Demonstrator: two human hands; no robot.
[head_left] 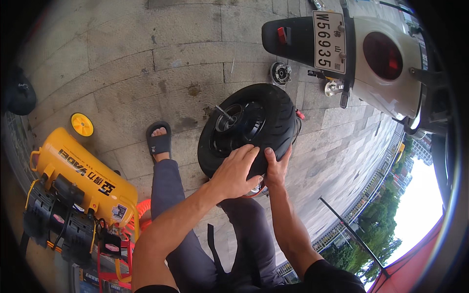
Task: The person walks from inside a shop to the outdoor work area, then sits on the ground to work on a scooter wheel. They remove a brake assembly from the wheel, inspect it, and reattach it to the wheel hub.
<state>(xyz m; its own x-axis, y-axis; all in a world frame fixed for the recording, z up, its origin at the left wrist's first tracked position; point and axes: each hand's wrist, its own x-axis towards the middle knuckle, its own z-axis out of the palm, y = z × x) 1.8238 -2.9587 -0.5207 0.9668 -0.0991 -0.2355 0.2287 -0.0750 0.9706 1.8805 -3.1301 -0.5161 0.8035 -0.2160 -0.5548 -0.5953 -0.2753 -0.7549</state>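
A scooter wheel (286, 110) with a black tyre stands tilted in front of my knees. Its round black hub faces left, and a metal axle (225, 115) sticks out of it. My left hand (237, 171) holds the near part of the tyre, its fingers laid over the sidewall and its thumb lower down. On the tread side my right hand (277, 168) grips the tyre, with the thumb on top and the other fingers partly hidden behind the rubber. A bit of thin reddish cable shows below the hands.
A yellow air compressor (88, 171) with a red coiled hose (141, 210) stands at left. Near it lies a yellow wheel (82, 124). Beyond the tyre sits a round brake part (281, 73). A pale scooter (366, 58) fills the upper right. My sandalled foot (159, 139) rests on the paving.
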